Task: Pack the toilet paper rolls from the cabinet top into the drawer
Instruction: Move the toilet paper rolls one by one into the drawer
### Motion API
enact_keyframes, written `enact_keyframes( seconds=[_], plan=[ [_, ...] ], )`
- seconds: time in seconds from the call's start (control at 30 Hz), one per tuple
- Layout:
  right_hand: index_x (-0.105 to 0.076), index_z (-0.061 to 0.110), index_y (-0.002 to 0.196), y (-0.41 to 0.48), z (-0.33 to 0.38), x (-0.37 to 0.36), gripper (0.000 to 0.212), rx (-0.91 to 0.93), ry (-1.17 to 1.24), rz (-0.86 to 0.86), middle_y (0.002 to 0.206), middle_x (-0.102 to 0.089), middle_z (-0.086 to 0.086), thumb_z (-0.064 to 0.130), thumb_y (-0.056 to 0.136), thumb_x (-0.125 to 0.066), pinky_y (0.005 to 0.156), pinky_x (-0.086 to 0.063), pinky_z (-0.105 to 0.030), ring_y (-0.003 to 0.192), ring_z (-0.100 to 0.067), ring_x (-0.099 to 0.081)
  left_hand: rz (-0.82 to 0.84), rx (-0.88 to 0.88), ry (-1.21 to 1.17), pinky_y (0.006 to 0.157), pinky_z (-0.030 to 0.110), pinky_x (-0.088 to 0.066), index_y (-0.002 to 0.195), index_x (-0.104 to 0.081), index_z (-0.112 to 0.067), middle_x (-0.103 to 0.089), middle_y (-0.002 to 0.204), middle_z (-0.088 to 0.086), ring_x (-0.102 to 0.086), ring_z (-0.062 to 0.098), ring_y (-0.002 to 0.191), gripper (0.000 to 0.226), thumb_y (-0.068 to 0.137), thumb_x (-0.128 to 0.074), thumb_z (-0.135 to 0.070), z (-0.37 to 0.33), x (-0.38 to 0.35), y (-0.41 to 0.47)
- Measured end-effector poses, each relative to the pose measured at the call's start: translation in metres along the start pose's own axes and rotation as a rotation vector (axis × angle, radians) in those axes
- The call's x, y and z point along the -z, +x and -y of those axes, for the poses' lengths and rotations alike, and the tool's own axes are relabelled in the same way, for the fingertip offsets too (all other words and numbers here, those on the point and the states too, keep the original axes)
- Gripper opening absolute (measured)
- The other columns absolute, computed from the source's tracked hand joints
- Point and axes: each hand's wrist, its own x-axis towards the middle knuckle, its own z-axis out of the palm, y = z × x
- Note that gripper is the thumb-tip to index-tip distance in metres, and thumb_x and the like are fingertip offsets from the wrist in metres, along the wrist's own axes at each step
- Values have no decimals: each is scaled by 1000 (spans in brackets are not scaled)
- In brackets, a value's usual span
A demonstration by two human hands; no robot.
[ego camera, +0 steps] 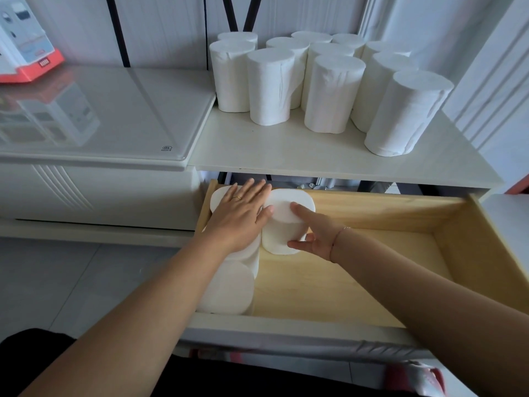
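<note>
Risk: crooked roll in back row

Drawer (pixel 372 282) open, spare rolls (pixel 332 93) crowd the surface (pixel 286 153) above. I see left hand (pixel 243 213) flat, pressing the back-left roll (pixel 219 196); right hand (pixel 317 239) pinches the neighbour roll (pixel 286 206) touching it. Skewed seating could squash both.

White rolls (pixel 270 87) cluster on the cabinet top (pixel 286 151); packed rolls (pixel 282 233) stand left in the open drawer (pixel 329 285).

We count eleven toilet paper rolls (pixel 333 93) on the cabinet top (pixel 272 150). In the drawer (pixel 372 213) we make out four packed rolls (pixel 283 200).
</note>
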Motion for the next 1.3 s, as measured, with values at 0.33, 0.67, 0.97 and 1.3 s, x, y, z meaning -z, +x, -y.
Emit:
enact_keyframes(
  seconds=[0.33,0.67,0.97,1.3],
  plan=[
    [-48,7,126,-6,11,7,62,116,-498,-93,120,-55,-9,57,89,-53,84,-57,-42,89,-27,-65,21,-35,41,116,34,10,149,3,-29,7,158,-10,13,6,143,58,97,-10,-51,0,-1,2],
    [-44,7,121,-32,68,69,58,926,-504,-738,116,-43,-7,37,80,-73,94,-44,-35,101,-20,-50,7,-114,36,114,29,12,150,-4,-23,1,159,-6,10,8,143,60,98,-20,-48,-21,-1,10],
    [-5,6,151,6,129,107,113,918,-419,-793,158,-12,-10,43,73,-78,117,-14,-28,147,-22,-14,35,-143,104,115,30,10,149,9,-24,13,157,-7,15,8,143,63,96,-12,-51,-36,-12,21],
    [-19,19,146,24,153,97,111,933,-180,-818,143,-33,1,44,55,-78,110,-33,-33,132,-18,-38,-17,-156,91,115,28,9,149,6,-25,10,158,-8,12,7,143,66,90,-6,-54,-35,-17,21]
  ],
)
